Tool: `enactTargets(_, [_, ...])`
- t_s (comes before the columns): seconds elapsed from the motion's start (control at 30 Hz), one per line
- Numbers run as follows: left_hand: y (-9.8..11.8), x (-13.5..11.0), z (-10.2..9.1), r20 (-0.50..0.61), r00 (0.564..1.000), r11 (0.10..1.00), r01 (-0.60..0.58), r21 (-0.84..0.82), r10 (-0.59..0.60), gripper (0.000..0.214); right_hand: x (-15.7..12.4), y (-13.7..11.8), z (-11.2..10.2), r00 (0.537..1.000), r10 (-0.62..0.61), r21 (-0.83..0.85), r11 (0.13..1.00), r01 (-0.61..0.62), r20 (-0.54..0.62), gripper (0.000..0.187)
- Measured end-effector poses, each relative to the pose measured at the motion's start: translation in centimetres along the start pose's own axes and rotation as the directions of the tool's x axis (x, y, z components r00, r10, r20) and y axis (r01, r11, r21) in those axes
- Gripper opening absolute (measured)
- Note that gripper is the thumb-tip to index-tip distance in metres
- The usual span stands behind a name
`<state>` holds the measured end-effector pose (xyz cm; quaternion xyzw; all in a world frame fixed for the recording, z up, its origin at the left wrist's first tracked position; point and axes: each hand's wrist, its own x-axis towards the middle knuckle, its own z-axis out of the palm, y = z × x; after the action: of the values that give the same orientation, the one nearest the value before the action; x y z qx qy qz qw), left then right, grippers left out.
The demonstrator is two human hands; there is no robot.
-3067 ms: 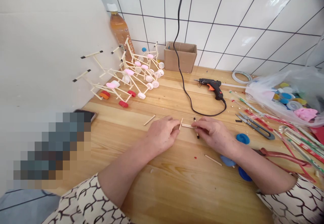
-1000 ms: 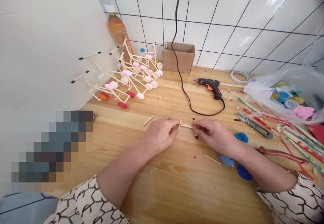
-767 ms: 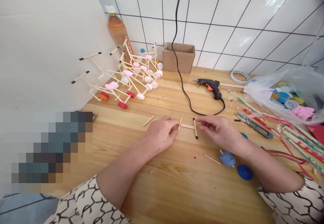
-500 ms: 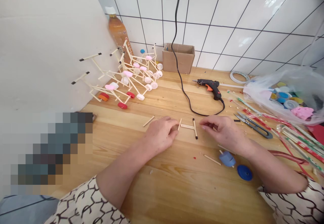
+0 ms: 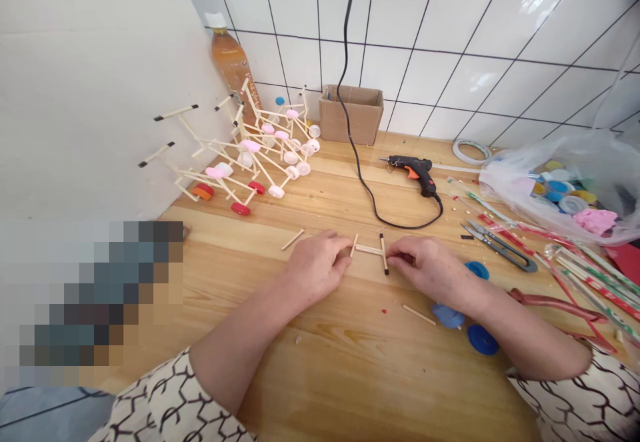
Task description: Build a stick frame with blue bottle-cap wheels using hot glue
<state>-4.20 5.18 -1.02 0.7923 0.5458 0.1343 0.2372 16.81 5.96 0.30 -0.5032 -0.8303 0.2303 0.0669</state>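
An H-shaped stick frame [image 5: 371, 251] lies flat on the wooden table [image 5: 350, 375]: two short uprights joined by a cross stick, the right upright with black ends. My left hand [image 5: 317, 269] rests curled on the table, fingertips pinched on the frame's left upright. My right hand [image 5: 430, 270] has its fingers closed at the right upright, touching it. A loose stick [image 5: 293, 238] lies left of my left hand, another stick [image 5: 420, 315] below my right hand.
Finished stick models with bottle-cap wheels [image 5: 250, 155] are piled at the back left by an orange drink bottle [image 5: 233, 62]. A glue gun [image 5: 415, 169] with black cord, cardboard box [image 5: 353, 114], tape roll [image 5: 470, 151], scissors [image 5: 500, 247], blue caps [image 5: 483, 339] and a bag of caps [image 5: 565, 189] surround the right side.
My right hand let go of the black-ended upright, drew back to the right, then returned and now touches it again. My left hand stayed on the frame.
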Motion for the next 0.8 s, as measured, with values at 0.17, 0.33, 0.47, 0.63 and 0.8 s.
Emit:
enactTargets(0.17, [-0.05,0.08,0.11,0.002,1.0,1.0,-0.001,0.0,0.001,0.023,0.04,-0.02,0.04,1.0,-0.008,0.009,1.0,0.008,0.0,0.02])
enactTargets(0.33, [-0.14,0.03,0.28,-0.02,1.0,1.0,-0.009,-0.007,0.009,0.022,0.1,-0.01,0.09,1.0,-0.003,0.02,1.0,0.003,0.005,0.02])
enactTargets(0.47, [-0.12,-0.02,0.33,-0.026,1.0,1.0,-0.015,-0.007,0.014,0.021,0.04,-0.06,0.1,1.0,0.001,0.023,1.0,-0.001,0.005,0.02])
enactTargets(0.63, [-0.14,0.06,0.34,-0.025,1.0,1.0,-0.011,-0.011,0.011,0.021,0.02,-0.03,0.15,1.0,-0.001,0.021,1.0,0.001,-0.001,0.02])
enactTargets(0.8, [-0.12,0.07,0.21,-0.01,1.0,1.0,-0.007,-0.004,0.007,0.022,0.04,0.03,0.19,1.0,-0.007,0.032,0.999,0.007,0.002,0.02])
